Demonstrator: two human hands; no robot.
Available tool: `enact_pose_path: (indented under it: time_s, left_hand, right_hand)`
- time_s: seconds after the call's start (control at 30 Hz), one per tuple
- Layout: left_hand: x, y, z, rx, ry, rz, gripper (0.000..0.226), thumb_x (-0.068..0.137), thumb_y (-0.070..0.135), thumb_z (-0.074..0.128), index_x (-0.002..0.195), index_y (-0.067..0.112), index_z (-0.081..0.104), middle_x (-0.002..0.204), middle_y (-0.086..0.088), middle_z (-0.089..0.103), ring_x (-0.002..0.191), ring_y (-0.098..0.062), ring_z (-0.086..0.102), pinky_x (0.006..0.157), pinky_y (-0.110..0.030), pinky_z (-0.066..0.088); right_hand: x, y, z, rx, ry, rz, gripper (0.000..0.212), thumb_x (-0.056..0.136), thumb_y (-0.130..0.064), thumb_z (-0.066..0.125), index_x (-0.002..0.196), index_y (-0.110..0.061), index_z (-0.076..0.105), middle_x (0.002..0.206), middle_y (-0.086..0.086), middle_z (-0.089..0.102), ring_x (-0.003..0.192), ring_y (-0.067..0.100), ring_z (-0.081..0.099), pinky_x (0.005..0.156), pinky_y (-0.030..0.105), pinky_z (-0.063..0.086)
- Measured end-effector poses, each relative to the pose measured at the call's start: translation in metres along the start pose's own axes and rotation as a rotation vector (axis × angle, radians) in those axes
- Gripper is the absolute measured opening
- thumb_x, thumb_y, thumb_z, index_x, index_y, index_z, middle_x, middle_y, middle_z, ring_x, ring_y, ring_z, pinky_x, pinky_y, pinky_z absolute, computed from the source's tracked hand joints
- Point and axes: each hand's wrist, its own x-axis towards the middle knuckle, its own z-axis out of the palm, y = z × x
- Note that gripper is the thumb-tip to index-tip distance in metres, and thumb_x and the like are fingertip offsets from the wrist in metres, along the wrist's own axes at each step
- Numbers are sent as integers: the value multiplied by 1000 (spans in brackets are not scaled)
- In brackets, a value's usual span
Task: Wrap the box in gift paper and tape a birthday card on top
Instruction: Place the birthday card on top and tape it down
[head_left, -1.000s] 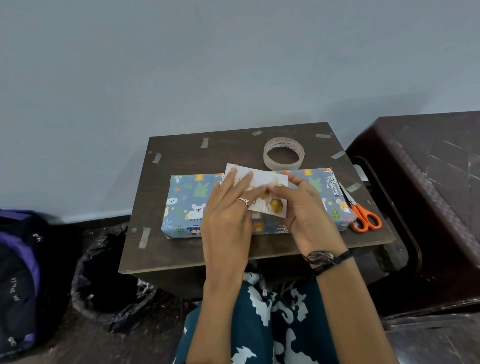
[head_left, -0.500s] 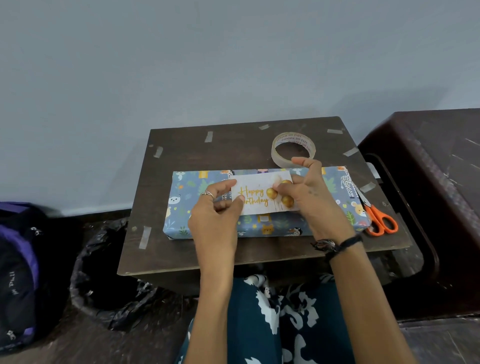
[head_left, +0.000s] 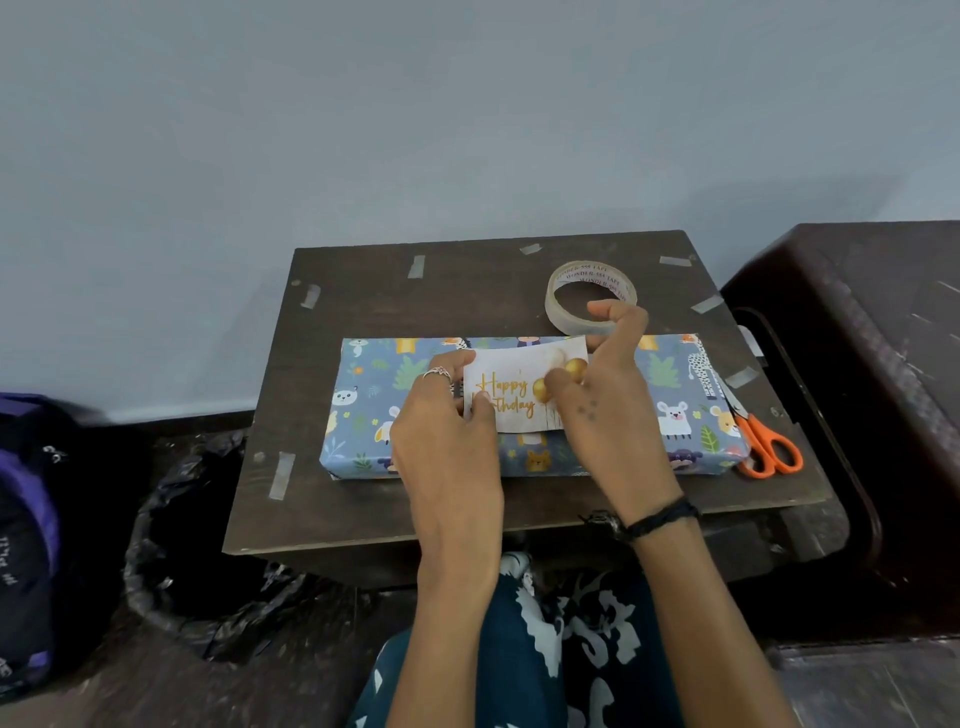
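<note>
The box (head_left: 675, 410), wrapped in blue paper with cartoon animals, lies lengthwise on the dark wooden table (head_left: 415, 312). A white birthday card (head_left: 511, 397) with gold "Happy Birthday" lettering and gold balloons rests face up on the middle of the box top. My left hand (head_left: 447, 441) pinches the card's left edge, thumb on its face. My right hand (head_left: 610, 400) holds the card's right end, thumb on the balloons and a finger curled over the top edge. The card's right end is hidden under that hand.
A roll of clear tape (head_left: 563, 291) lies behind the box. Orange-handled scissors (head_left: 769, 452) lie at the box's right end. Short tape strips stick along the table edges. A bin with a black bag (head_left: 197, 545) and a backpack (head_left: 26, 519) stand left; dark furniture (head_left: 857, 338) stands right.
My hands have slid apart from the card's middle to its two ends. The gold lettering now shows, and the card sits level on the box top.
</note>
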Motion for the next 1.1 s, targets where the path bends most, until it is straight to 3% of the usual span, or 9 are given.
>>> enact_pose_path:
  time_s: [0.27,0.4,0.47,0.53,0.6,0.67,0.87,1.0,1.1]
  left_hand:
    - [0,-2,1,30,-2,3,31,89,4,53,113,22,61,105,7,62,91,-12,61,73,-23,46]
    - [1,-7,3,91,2,21,31,90,6,53,115,22,60,101,4,61,93,-13,56,73,-25,44]
    - [0,-10,3,159,6,57,30,90,9,55,116,23,60,96,6,57,92,-11,43,70,-19,33]
    - [-1,-13,2,309,10,109,26,91,16,56,115,26,62,112,10,57,98,-12,33,78,-20,24]
    - [-3,-17,1,481,-12,100,24,94,26,51,115,32,62,140,12,42,118,-16,27,86,-28,17]
    - [-5,-20,2,537,-42,77,25,96,30,47,115,35,62,150,11,27,135,-19,16,100,-38,13]
    - [-7,-22,3,505,-88,47,25,98,33,40,108,31,62,155,12,12,143,-18,-4,112,-46,-2]
    - [-6,-23,3,508,-97,52,26,98,32,39,113,36,60,155,13,11,143,-17,-5,111,-45,-3]
    - [-6,-24,4,495,-90,49,23,98,33,39,98,28,61,155,13,13,143,-18,-4,111,-45,-3]
  right_hand:
    - [-6,0,3,-225,47,-82,49,84,0,45,125,-18,27,95,5,47,64,30,49,53,35,29]
    - [-8,1,1,-341,72,-75,52,86,-9,53,131,-18,27,113,4,49,76,29,56,60,35,40]
    - [-8,2,-1,-417,95,-57,54,87,-17,58,132,-18,28,120,3,45,84,22,54,64,32,39]
    - [-7,7,-3,-472,128,-51,56,86,-24,62,131,-18,30,124,1,43,94,16,47,70,27,35]
    - [-7,14,-3,-518,156,-59,56,84,-31,65,130,-19,34,125,2,43,107,18,39,82,27,33]
    - [-7,20,-2,-563,163,-39,54,85,-38,63,128,-18,38,125,3,43,111,20,35,87,29,29]
    - [-18,27,8,-553,277,-185,26,93,-24,49,118,-22,53,123,7,46,107,21,37,82,37,38]
    - [-27,30,14,-561,301,-262,30,89,-29,35,102,-26,62,119,6,51,105,19,36,76,34,33]
    - [-30,31,18,-593,285,-241,32,88,-31,35,97,-27,65,117,7,53,105,21,37,78,39,36]
